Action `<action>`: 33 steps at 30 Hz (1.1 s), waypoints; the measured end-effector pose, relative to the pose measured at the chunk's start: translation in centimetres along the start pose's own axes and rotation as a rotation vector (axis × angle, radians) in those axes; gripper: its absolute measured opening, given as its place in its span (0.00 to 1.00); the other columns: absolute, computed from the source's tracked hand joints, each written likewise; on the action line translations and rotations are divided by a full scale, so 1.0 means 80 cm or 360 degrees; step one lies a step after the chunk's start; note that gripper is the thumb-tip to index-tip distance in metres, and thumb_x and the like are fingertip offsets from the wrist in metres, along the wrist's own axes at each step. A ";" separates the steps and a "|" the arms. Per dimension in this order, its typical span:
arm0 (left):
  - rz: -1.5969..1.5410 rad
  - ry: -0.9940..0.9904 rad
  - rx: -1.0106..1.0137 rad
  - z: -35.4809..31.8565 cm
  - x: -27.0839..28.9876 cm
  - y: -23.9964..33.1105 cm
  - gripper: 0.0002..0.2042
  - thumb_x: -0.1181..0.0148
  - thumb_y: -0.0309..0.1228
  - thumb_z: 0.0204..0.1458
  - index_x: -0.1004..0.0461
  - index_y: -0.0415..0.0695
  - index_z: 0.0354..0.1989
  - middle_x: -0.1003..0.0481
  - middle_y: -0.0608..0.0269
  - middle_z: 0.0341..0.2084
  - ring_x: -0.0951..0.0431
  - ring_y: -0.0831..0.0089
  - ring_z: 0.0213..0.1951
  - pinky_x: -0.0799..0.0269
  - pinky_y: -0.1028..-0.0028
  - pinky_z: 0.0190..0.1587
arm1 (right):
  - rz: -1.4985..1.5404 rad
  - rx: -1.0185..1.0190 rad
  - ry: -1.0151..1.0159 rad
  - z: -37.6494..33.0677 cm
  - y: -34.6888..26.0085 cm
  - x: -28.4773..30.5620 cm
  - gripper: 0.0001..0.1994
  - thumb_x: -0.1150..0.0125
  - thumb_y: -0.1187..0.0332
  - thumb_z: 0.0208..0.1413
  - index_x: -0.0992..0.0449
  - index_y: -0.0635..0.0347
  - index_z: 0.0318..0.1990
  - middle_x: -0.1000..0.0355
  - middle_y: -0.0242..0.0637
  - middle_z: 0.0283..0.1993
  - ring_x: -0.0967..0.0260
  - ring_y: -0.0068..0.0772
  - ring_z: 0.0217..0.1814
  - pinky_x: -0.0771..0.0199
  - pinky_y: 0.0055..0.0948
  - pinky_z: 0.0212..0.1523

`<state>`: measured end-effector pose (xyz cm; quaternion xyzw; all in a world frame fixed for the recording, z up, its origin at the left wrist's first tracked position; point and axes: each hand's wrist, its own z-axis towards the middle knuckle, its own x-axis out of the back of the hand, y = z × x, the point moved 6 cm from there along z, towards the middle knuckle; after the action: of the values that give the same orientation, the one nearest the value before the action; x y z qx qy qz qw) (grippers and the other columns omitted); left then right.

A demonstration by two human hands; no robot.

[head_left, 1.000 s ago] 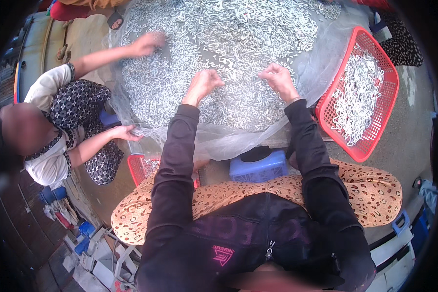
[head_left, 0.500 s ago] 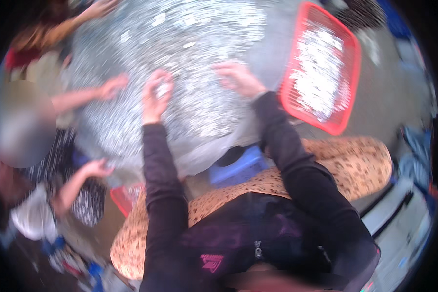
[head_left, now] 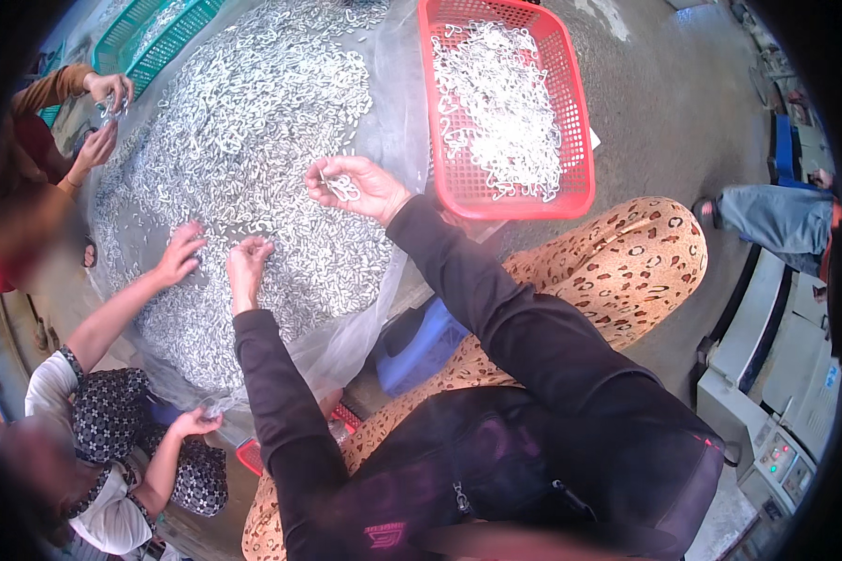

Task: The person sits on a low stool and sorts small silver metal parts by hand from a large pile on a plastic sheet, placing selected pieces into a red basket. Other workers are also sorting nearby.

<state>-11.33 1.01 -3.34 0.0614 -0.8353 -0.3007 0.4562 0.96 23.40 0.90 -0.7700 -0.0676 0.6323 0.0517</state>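
Observation:
A broad heap of small whitish S-shaped hooks [head_left: 281, 84] is spread over a clear plastic sheet [head_left: 346, 360]. Above its right part, my right hand [head_left: 370, 192] is closed around a small bunch of white hooks [head_left: 343, 187], which stick out between thumb and fingers. My left hand [head_left: 244, 269] is at the heap's middle with thumb and fingertips pinched together. Whatever is between those fingertips is too small to make out. Right of my right hand stands a red plastic basket [head_left: 447, 173], part filled with looser, whiter hooks [head_left: 500, 112].
A co-worker's hand [head_left: 180, 254] reaches into the heap just left of mine. Another person's hands [head_left: 103, 122] handle pieces at the far left, near a green basket [head_left: 150, 42]. By my knees are a blue plastic stool [head_left: 426, 348] and a red basket [head_left: 250, 455].
The view has swung, and the red basket appears farther left. My right hand has closed on a bunch of hooks. My left hand is now pinched at the heap; the white piece earlier in it no longer shows.

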 end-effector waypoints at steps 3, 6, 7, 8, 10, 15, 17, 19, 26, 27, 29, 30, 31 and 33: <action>0.0177 -0.0051 0.0064 -0.008 0.023 0.019 0.16 0.33 0.36 0.42 0.22 0.40 0.37 0.22 0.61 0.24 0.25 0.74 0.29 0.32 0.73 0.36 | 0.0155 -0.0061 0.0041 0.007 0.006 0.013 0.15 0.45 0.72 0.53 0.32 0.72 0.47 0.29 0.45 0.37 0.28 0.40 0.41 0.26 0.37 0.49; 0.0306 -0.0165 -0.0113 -0.014 0.041 0.063 0.19 0.38 0.44 0.45 0.22 0.39 0.37 0.22 0.54 0.27 0.23 0.67 0.31 0.31 0.69 0.38 | -0.0015 -0.0080 0.0284 0.003 0.012 0.034 0.17 0.48 0.72 0.55 0.35 0.72 0.50 0.31 0.46 0.42 0.30 0.43 0.45 0.31 0.46 0.55; 0.0262 -0.0193 -0.0204 -0.017 0.050 0.083 0.20 0.40 0.44 0.49 0.24 0.36 0.37 0.23 0.56 0.26 0.25 0.71 0.32 0.32 0.71 0.37 | -0.0149 0.0002 0.0182 0.002 0.012 0.027 0.17 0.48 0.72 0.55 0.36 0.72 0.51 0.32 0.47 0.45 0.31 0.44 0.48 0.31 0.47 0.56; 0.0148 -0.0168 -0.0404 -0.021 0.059 0.111 0.19 0.43 0.43 0.52 0.25 0.36 0.35 0.25 0.57 0.26 0.27 0.70 0.31 0.33 0.71 0.37 | -0.0248 0.0001 0.0317 -0.002 0.014 0.030 0.17 0.49 0.72 0.56 0.36 0.71 0.52 0.33 0.47 0.47 0.33 0.45 0.51 0.32 0.47 0.56; 0.0269 -0.0185 -0.0651 -0.027 0.072 0.165 0.19 0.48 0.44 0.55 0.28 0.36 0.38 0.27 0.52 0.26 0.28 0.65 0.30 0.35 0.67 0.35 | -0.0076 -0.0001 0.0331 -0.004 0.024 0.018 0.18 0.51 0.72 0.57 0.37 0.70 0.54 0.35 0.48 0.50 0.36 0.46 0.55 0.33 0.46 0.58; 0.0643 -0.0101 -0.1468 -0.069 0.041 0.313 0.17 0.44 0.44 0.52 0.25 0.42 0.39 0.25 0.56 0.30 0.25 0.65 0.31 0.31 0.67 0.35 | -0.0334 0.0286 0.0404 0.000 0.015 -0.007 0.14 0.48 0.72 0.54 0.34 0.68 0.47 0.34 0.46 0.47 0.34 0.41 0.50 0.28 0.46 0.50; 0.0499 0.0352 -0.1576 -0.085 0.051 0.344 0.16 0.43 0.44 0.51 0.25 0.44 0.40 0.24 0.58 0.33 0.23 0.66 0.33 0.29 0.68 0.38 | 0.0417 0.0022 0.0052 0.015 0.007 -0.026 0.15 0.49 0.70 0.56 0.34 0.64 0.50 0.34 0.42 0.53 0.35 0.35 0.55 0.31 0.42 0.53; 0.0228 0.0556 -0.1455 -0.081 0.070 0.343 0.16 0.42 0.44 0.50 0.24 0.44 0.40 0.24 0.58 0.35 0.23 0.64 0.37 0.29 0.68 0.41 | 0.0260 0.0116 -0.0021 -0.004 -0.045 -0.024 0.16 0.50 0.71 0.55 0.35 0.68 0.51 0.34 0.42 0.44 0.35 0.33 0.44 0.28 0.27 0.37; 0.0242 -0.0191 -0.0268 0.013 0.057 0.119 0.18 0.40 0.41 0.48 0.24 0.44 0.44 0.23 0.54 0.39 0.23 0.63 0.43 0.31 0.68 0.48 | -0.1035 0.1017 0.0868 -0.172 -0.310 0.035 0.14 0.43 0.66 0.53 0.26 0.68 0.42 0.28 0.34 0.34 0.32 0.22 0.29 0.33 0.15 0.26; 0.0310 -0.0200 -0.0157 0.019 0.035 0.086 0.19 0.39 0.41 0.46 0.24 0.43 0.44 0.23 0.54 0.39 0.23 0.62 0.44 0.31 0.68 0.49 | -0.1277 0.1186 0.1197 -0.206 -0.337 0.060 0.12 0.44 0.67 0.52 0.25 0.67 0.40 0.29 0.33 0.30 0.33 0.22 0.26 0.31 0.18 0.26; 0.0289 -0.0164 -0.0021 0.033 0.003 0.035 0.27 0.35 0.38 0.43 0.31 0.45 0.53 0.30 0.46 0.47 0.31 0.56 0.53 0.36 0.65 0.55 | -0.1611 0.0844 0.1776 -0.242 -0.358 0.131 0.12 0.43 0.64 0.51 0.24 0.65 0.36 0.31 0.31 0.25 0.36 0.21 0.22 0.31 0.22 0.30; 0.0271 -0.0073 0.0045 0.036 -0.011 0.016 0.29 0.33 0.37 0.42 0.34 0.45 0.55 0.32 0.44 0.49 0.34 0.54 0.54 0.37 0.64 0.56 | -0.2331 0.0618 0.2065 -0.246 -0.368 0.154 0.17 0.44 0.58 0.52 0.23 0.66 0.37 0.27 0.38 0.28 0.30 0.31 0.27 0.29 0.30 0.37; 0.0254 0.0015 0.0117 0.038 -0.019 0.003 0.32 0.32 0.36 0.40 0.36 0.45 0.57 0.34 0.43 0.51 0.36 0.53 0.56 0.38 0.64 0.57 | -0.3052 0.0326 0.2046 -0.239 -0.368 0.170 0.25 0.44 0.50 0.51 0.27 0.60 0.49 0.26 0.49 0.39 0.31 0.46 0.49 0.31 0.44 0.47; 0.0188 0.0060 0.0056 0.038 -0.042 0.001 0.39 0.27 0.32 0.32 0.40 0.45 0.58 0.38 0.42 0.51 0.39 0.49 0.57 0.40 0.62 0.58 | -0.3819 -0.0388 0.2618 -0.236 -0.361 0.198 0.33 0.43 0.43 0.48 0.36 0.48 0.60 0.37 0.54 0.58 0.53 0.57 0.67 0.44 0.54 0.57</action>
<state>-11.83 3.72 -6.94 0.0257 -0.8338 -0.2574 0.4877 21.38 54.64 -5.94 -0.3884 -0.6601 -0.4089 0.4962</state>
